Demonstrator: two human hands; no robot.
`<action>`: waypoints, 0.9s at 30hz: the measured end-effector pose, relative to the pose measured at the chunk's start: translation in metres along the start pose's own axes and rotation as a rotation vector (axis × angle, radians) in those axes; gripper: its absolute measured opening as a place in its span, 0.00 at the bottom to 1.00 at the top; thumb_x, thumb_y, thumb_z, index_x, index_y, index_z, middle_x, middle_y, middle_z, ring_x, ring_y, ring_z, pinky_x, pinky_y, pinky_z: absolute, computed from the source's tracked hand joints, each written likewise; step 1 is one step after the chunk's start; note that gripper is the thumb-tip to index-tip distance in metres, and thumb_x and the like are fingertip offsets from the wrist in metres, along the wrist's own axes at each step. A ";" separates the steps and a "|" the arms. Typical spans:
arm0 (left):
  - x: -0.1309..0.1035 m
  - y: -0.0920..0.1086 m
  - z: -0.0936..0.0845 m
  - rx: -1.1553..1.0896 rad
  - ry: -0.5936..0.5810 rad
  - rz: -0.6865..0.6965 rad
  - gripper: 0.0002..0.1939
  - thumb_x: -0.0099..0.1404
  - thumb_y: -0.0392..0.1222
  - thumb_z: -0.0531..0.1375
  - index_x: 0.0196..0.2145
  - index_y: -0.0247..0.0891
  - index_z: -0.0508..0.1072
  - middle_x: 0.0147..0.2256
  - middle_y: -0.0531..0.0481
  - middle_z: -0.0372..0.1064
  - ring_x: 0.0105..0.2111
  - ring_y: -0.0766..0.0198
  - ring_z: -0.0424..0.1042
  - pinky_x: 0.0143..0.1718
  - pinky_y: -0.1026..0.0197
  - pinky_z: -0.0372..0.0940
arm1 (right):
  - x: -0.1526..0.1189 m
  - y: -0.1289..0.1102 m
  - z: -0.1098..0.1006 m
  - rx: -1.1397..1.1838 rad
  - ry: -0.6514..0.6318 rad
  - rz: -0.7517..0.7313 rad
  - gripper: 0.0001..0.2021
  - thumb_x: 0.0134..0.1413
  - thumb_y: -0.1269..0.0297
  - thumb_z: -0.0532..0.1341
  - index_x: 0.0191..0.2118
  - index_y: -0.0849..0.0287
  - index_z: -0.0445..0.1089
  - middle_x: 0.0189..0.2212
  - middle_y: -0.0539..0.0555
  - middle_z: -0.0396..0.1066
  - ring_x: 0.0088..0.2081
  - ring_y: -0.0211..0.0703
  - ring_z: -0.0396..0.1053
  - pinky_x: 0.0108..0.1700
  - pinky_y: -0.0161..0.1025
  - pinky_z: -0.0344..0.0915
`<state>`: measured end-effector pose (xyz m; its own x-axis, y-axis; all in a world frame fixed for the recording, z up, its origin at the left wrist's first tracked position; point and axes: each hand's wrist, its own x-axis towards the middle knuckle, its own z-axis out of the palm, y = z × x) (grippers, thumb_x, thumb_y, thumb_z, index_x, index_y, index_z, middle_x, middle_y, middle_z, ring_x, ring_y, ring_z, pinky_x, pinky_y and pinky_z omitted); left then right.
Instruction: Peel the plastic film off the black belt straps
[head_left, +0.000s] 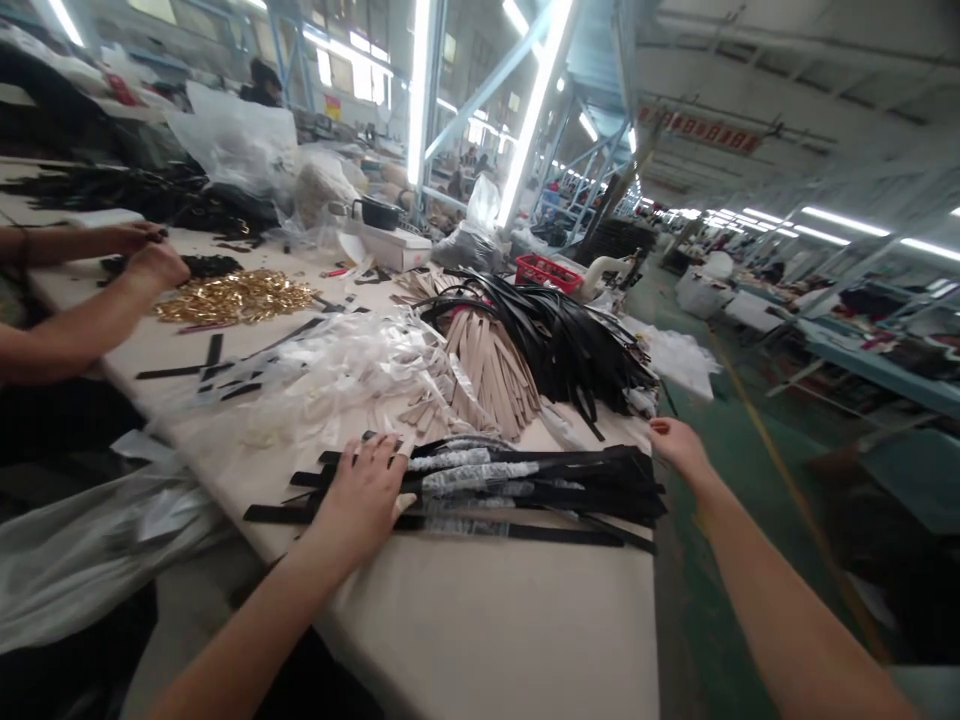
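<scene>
My left hand (371, 490) lies across the left part of a row of black straps (585, 480), fingers somewhat spread over them. Clear plastic wrapping (472, 475) covers the middle of these straps. Beyond the table's right edge, close to the strap ends, my right hand (679, 450) has its fingers curled together; whatever they pinch, if anything, I cannot make out. Behind the row sits a heap of longer black straps (555, 340), beside a bundle of beige strips (491, 370). Crumpled clear plastic (352, 365) spreads to their left.
Gold metal pieces (240, 297) are piled on the left of the table (517, 620). A co-worker's hands (154, 262) hold something small and dark there. A white box (390, 245) and a red basket (547, 272) stand farther back. Green floor lies beyond the right edge.
</scene>
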<state>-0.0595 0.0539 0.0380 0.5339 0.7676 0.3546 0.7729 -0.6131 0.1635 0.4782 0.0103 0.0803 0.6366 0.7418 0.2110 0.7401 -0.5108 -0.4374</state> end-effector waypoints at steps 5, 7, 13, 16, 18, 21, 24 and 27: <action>-0.034 0.059 0.069 -0.200 0.154 0.220 0.23 0.62 0.27 0.53 0.54 0.36 0.68 0.51 0.39 0.70 0.51 0.51 0.68 0.56 0.47 0.61 | 0.031 -0.021 0.082 -0.042 -0.195 -0.020 0.10 0.64 0.60 0.62 0.43 0.61 0.73 0.42 0.54 0.74 0.41 0.42 0.73 0.45 0.44 0.72; -0.051 0.072 0.088 -0.284 0.177 0.288 0.26 0.56 0.25 0.52 0.51 0.39 0.69 0.45 0.41 0.73 0.45 0.52 0.71 0.51 0.49 0.66 | 0.051 -0.043 0.103 -0.024 -0.193 -0.041 0.11 0.65 0.59 0.61 0.46 0.61 0.72 0.44 0.55 0.74 0.42 0.43 0.73 0.45 0.45 0.72; -0.062 0.072 0.103 -0.383 0.029 0.216 0.37 0.42 0.26 0.52 0.52 0.42 0.65 0.42 0.43 0.73 0.41 0.52 0.71 0.44 0.51 0.70 | 0.115 -0.133 0.144 0.055 -0.099 -0.085 0.16 0.65 0.55 0.60 0.49 0.62 0.71 0.46 0.56 0.73 0.45 0.46 0.73 0.48 0.49 0.71; -0.060 0.073 0.099 -0.370 -0.038 0.166 0.33 0.43 0.27 0.53 0.49 0.41 0.65 0.39 0.44 0.72 0.39 0.52 0.71 0.41 0.51 0.69 | 0.123 -0.172 0.158 0.084 -0.073 -0.057 0.20 0.62 0.55 0.62 0.53 0.64 0.67 0.48 0.60 0.72 0.47 0.49 0.72 0.51 0.51 0.68; -0.061 0.075 0.097 -0.360 -0.091 0.145 0.29 0.44 0.28 0.54 0.46 0.40 0.66 0.37 0.44 0.71 0.37 0.52 0.71 0.38 0.52 0.68 | 0.116 -0.192 0.164 0.120 -0.068 -0.052 0.25 0.60 0.60 0.64 0.58 0.70 0.61 0.49 0.68 0.71 0.48 0.54 0.72 0.51 0.51 0.67; -0.063 0.077 0.095 -0.337 -0.133 0.085 0.24 0.44 0.29 0.55 0.42 0.39 0.66 0.36 0.46 0.71 0.36 0.53 0.70 0.36 0.54 0.66 | 0.097 -0.214 0.161 0.216 -0.100 -0.106 0.28 0.57 0.65 0.62 0.59 0.74 0.57 0.47 0.75 0.71 0.48 0.58 0.72 0.49 0.50 0.67; -0.064 0.077 0.095 -0.318 -0.148 0.058 0.20 0.45 0.31 0.56 0.39 0.40 0.66 0.35 0.47 0.71 0.34 0.54 0.70 0.35 0.54 0.64 | 0.072 -0.218 0.127 0.327 -0.216 -0.184 0.19 0.57 0.60 0.58 0.51 0.68 0.66 0.41 0.69 0.76 0.40 0.55 0.77 0.41 0.47 0.71; -0.063 0.075 0.095 -0.321 -0.159 0.073 0.16 0.46 0.32 0.57 0.36 0.40 0.65 0.35 0.47 0.70 0.34 0.55 0.69 0.33 0.55 0.63 | 0.045 -0.203 0.058 0.461 -0.359 -0.241 0.17 0.59 0.54 0.54 0.42 0.61 0.72 0.38 0.67 0.77 0.34 0.53 0.78 0.37 0.49 0.74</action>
<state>-0.0024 -0.0227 -0.0596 0.6500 0.7235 0.2327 0.5969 -0.6755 0.4330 0.3437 0.1723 0.1284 0.2918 0.9532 0.0788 0.6331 -0.1308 -0.7630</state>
